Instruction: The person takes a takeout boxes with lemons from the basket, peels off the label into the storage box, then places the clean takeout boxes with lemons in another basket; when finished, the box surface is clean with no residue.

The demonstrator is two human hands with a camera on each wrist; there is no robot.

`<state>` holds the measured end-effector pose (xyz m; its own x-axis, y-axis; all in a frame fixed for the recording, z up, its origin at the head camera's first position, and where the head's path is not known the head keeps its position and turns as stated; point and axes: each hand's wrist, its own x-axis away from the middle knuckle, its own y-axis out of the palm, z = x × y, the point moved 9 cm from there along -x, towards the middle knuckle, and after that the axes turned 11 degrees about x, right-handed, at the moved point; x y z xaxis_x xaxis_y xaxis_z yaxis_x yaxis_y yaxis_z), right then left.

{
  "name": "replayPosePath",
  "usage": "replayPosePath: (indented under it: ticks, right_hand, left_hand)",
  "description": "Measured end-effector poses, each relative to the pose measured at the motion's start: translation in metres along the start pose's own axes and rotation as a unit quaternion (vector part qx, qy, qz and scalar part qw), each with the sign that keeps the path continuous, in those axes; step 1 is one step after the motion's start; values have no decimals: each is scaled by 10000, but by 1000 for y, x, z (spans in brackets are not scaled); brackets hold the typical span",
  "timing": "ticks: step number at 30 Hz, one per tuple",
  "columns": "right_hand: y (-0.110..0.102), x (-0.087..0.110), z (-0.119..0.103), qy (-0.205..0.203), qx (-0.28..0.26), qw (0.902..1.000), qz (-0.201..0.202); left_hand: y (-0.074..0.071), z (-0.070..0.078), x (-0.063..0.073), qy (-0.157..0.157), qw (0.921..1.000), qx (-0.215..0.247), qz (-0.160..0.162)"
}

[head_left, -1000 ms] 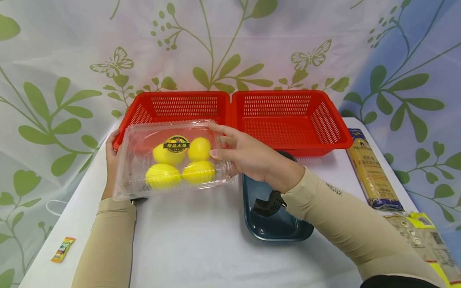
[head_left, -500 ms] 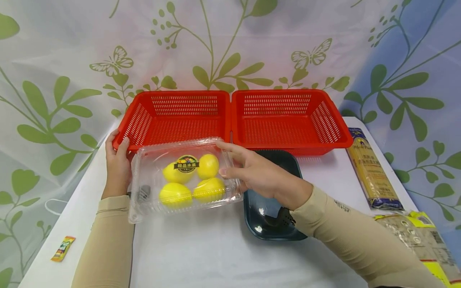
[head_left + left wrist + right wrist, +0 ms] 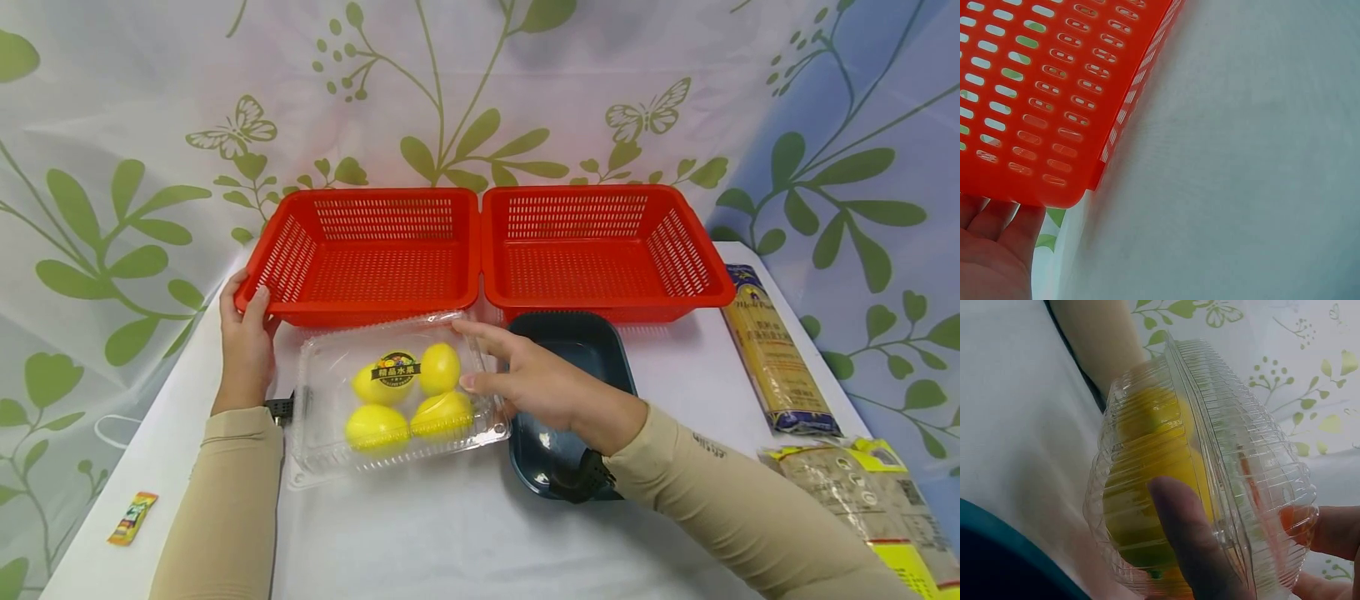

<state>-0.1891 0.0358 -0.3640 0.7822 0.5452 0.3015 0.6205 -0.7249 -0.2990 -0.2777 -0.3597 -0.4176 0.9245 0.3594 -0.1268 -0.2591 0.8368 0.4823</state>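
My right hand (image 3: 551, 379) grips the right end of a clear plastic clamshell box (image 3: 322, 392), thumb on one side and fingers on the other. Inside lie several lemons (image 3: 377, 427), bunched toward the held end under a black label. In the right wrist view the thumb presses the ribbed box wall (image 3: 1129, 531) beside the lemons. The box slants slightly over the white table. My left hand (image 3: 246, 354) holds the front left corner of the left red basket (image 3: 390, 312); in the left wrist view its fingers (image 3: 1019, 234) meet the basket's rim.
A second red basket (image 3: 600, 315) stands against the first on the right. A dark blue dish (image 3: 573, 333) lies partly under my right hand. Packaged noodles (image 3: 780, 350) and a yellow-edged bag (image 3: 847, 492) lie at right, a small wrapped packet (image 3: 132, 518) at left.
My right hand has brought the box of lemons down toward me and slightly right, from over the left basket's front edge to in front of it. My left hand stays at the basket corner.
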Motion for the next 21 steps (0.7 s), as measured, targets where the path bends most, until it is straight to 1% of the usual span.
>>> replayPosePath:
  ticks: [7, 10, 16, 21]
  right_hand:
    - [4, -5, 9, -20, -168, 9999, -28]
    - [4, -7, 12, 13, -166, 9999, 19]
    - [7, -10, 13, 38, -287, 9996, 56]
    - [10, -15, 13, -8, -202, 9998, 92]
  left_hand:
    - [0, 0, 0, 7, 10000, -8, -44]
    - [1, 0, 0, 7, 10000, -32, -71]
    - [1, 0, 0, 33, 9999, -27, -92]
    - [1, 0, 0, 23, 10000, -22, -90]
